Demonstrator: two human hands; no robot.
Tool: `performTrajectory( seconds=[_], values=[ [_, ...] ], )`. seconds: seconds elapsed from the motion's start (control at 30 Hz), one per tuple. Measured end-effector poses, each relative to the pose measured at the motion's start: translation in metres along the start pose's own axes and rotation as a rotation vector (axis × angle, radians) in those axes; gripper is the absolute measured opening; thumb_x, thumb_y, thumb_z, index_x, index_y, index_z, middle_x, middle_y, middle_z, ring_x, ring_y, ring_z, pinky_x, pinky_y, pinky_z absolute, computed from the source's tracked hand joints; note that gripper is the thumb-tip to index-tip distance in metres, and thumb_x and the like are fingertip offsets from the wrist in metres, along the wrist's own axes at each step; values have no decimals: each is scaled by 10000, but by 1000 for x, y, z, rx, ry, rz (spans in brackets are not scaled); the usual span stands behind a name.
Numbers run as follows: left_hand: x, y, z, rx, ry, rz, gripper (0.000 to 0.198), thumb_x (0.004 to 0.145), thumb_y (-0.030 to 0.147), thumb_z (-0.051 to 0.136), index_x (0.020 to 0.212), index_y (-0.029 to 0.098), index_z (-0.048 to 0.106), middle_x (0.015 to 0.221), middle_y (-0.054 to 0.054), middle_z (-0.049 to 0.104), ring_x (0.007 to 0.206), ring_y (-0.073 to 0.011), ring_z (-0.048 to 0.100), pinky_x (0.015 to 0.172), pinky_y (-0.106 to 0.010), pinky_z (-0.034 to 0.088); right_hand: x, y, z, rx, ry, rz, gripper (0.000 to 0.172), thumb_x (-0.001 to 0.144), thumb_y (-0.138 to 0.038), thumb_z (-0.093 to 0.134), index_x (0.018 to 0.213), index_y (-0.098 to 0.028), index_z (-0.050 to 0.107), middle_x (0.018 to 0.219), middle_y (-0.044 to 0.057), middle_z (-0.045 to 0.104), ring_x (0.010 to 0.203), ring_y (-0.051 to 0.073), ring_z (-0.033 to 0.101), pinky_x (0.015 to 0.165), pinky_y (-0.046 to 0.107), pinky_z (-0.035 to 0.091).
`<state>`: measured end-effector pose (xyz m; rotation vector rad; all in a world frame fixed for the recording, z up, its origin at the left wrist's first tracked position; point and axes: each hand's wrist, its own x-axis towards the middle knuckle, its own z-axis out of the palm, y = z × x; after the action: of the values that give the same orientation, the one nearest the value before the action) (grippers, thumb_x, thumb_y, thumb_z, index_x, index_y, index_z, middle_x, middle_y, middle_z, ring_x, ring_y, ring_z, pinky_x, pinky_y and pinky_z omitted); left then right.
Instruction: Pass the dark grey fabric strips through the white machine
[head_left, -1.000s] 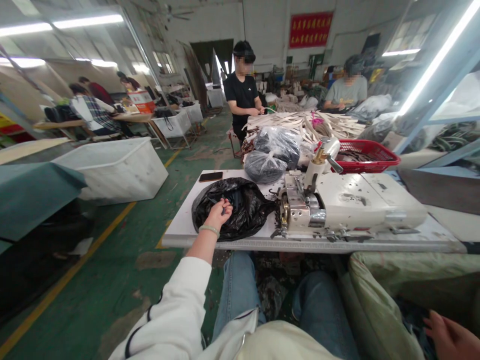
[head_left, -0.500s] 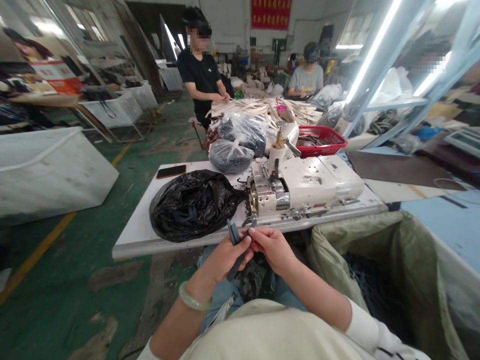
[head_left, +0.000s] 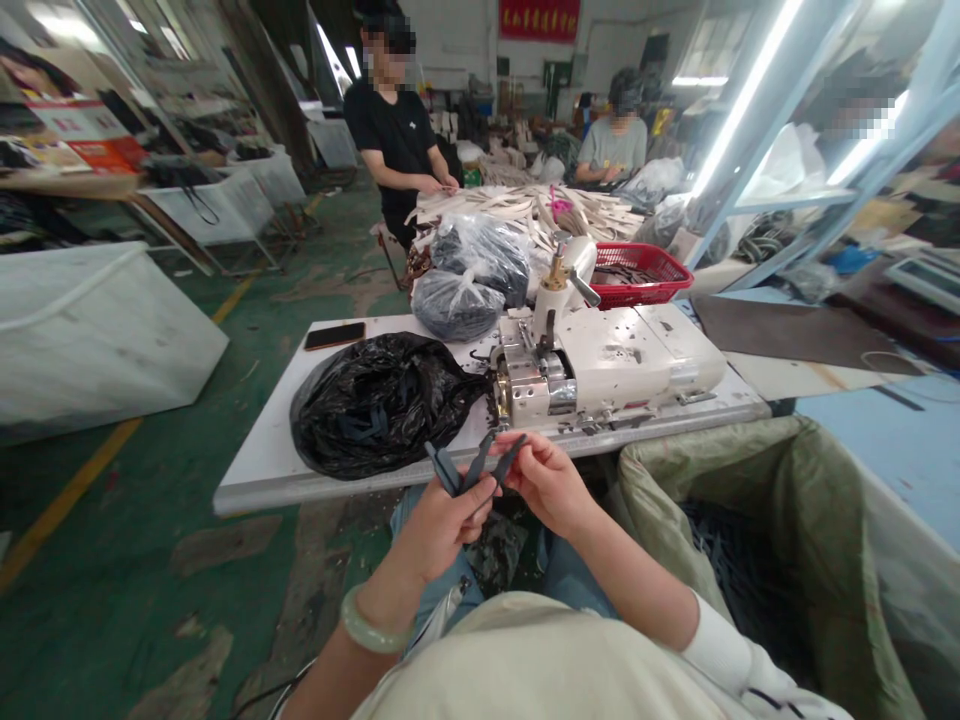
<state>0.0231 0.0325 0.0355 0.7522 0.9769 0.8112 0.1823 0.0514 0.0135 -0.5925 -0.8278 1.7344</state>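
My left hand (head_left: 442, 530), with a pale green bangle on the wrist, and my right hand (head_left: 544, 482) hold a dark grey fabric strap (head_left: 466, 468) between them, just in front of the table edge. The strap's ends splay into narrow strips. Behind the hands, a black plastic bag (head_left: 375, 405) lies open on the white table (head_left: 255, 470), with similar dark straps showing inside. To the right of that bag stands a cream industrial sewing machine (head_left: 600, 360). Below my right arm, a green woven sack (head_left: 720, 530) holds more dark straps.
A phone (head_left: 334, 335) lies on the table. Behind the machine are clear bags of dark pieces (head_left: 459, 305) and a red basket (head_left: 637, 275). Two co-workers (head_left: 391, 125) (head_left: 613, 140) sit at a heap of pale straps (head_left: 525, 210). A white bin (head_left: 90, 335) stands on the green floor at left.
My left hand has come out of the black bag and back toward my lap, and both hands now hold a dark strap. The view has turned right, and the strap's ends have spread apart.
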Motion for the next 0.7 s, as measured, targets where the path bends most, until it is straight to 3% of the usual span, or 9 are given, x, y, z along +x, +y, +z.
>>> performTrajectory(
  seconds=[0.07,0.17,0.37,0.47,0.57,0.7],
  values=[
    [1,-3,3,157,126,179,314,746,373,710,949,155,610,496,90,372,407,-38,289,380,-151,202,-1,3,3,34,-59,19,228,811,-367,702,983,-218,690,917,37,669,733,123,573,656,229,453],
    [0,-5,5,323,196,278,301,758,381,693,941,152,625,482,76,415,416,-57,351,391,-173,249,-2,7,6,80,-68,33,172,796,-339,720,890,-197,693,840,31,656,730,125,570,647,219,449],
    [-2,-6,6,271,173,234,334,772,427,665,968,161,619,523,53,466,417,-64,380,370,-172,233,-2,14,5,151,-86,159,272,762,-394,740,939,-197,678,792,18,624,639,133,550,633,269,482],
    [3,-12,6,200,138,198,335,787,459,642,945,165,608,521,52,474,394,-47,323,360,-164,194,1,19,2,183,-80,170,269,743,-408,757,861,-185,662,740,0,587,585,112,517,582,248,474],
    [9,-18,3,124,156,163,370,782,519,620,752,154,568,488,51,450,380,-31,278,359,-157,161,14,15,-9,180,39,116,296,740,-422,758,723,-166,611,657,-20,534,588,92,508,582,211,467],
    [9,-19,-1,16,199,160,452,769,587,593,688,145,551,464,64,393,382,-23,248,362,-144,165,47,-8,-38,-50,371,103,354,756,-466,717,693,-148,577,527,-46,483,441,60,434,415,160,370]
  ],
)
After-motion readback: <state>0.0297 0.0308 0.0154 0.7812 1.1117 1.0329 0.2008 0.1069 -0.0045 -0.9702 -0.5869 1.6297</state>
